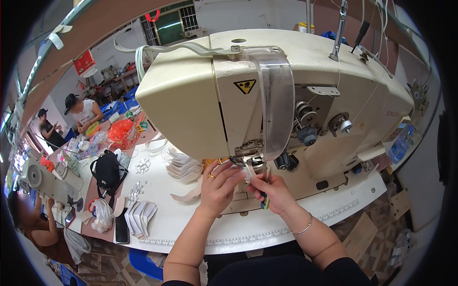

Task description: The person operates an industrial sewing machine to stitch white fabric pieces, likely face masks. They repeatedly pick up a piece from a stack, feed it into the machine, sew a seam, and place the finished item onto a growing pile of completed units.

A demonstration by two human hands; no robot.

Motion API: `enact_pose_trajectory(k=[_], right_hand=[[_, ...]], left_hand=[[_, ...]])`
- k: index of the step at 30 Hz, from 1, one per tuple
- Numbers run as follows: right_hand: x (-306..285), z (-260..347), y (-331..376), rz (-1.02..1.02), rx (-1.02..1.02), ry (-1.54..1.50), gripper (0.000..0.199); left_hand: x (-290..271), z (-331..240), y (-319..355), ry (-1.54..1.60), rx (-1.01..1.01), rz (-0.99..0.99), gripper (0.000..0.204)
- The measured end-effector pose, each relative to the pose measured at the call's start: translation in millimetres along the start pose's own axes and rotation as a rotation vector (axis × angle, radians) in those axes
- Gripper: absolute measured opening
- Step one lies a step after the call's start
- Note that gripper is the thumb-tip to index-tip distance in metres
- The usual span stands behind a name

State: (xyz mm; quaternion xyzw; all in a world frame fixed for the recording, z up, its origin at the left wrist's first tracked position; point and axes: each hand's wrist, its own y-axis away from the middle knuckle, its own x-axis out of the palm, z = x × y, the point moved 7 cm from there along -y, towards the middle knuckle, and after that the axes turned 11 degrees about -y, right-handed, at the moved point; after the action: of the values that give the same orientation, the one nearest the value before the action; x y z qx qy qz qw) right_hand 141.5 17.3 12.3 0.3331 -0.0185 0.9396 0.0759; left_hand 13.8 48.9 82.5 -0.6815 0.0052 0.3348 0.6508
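At the needle area of a large cream sewing machine (186, 100), a small white strip (249, 172) is between my two hands. My left hand (220, 186), with a ring on one finger, reaches in from the left, its fingertips against the strip beside the presser foot (253, 161). My right hand (277, 191) pinches the strip's near side between thumb and finger. Tucked in the same palm are thread snips with a green and blue handle (265, 204); the fingers hide most of them. A pale curved strip (187, 194) lies left of my left hand.
Stacked white folded pieces (183, 166) stand left of the machine head; more folded pieces (139, 218) lie nearer, beside a black phone (122, 228). A black bag (109, 172) sits further left. A ruler tape (267, 234) follows the table's front edge. Other people work at the left.
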Motion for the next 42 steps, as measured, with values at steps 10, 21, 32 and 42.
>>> enact_pose_trajectory(k=[10, 21, 32, 42], right_hand=[[-45, -10, 15, -0.122, 0.058, -0.006, 0.019], [-48, -20, 21, -0.136, 0.122, -0.035, 0.019], [-54, -30, 24, -0.114, 0.146, -0.024, 0.019], [-54, -36, 23, -0.111, 0.166, -0.012, 0.018]], left_hand=[[2, 2, -1, 0.063, -0.009, -0.027, 0.031], [16, 26, -7, 0.277, -0.048, -0.001, 0.025], [33, 46, -4, 0.351, -0.252, 0.039, 0.016], [66, 70, 14, 1.045, -0.997, 0.339, 0.024]])
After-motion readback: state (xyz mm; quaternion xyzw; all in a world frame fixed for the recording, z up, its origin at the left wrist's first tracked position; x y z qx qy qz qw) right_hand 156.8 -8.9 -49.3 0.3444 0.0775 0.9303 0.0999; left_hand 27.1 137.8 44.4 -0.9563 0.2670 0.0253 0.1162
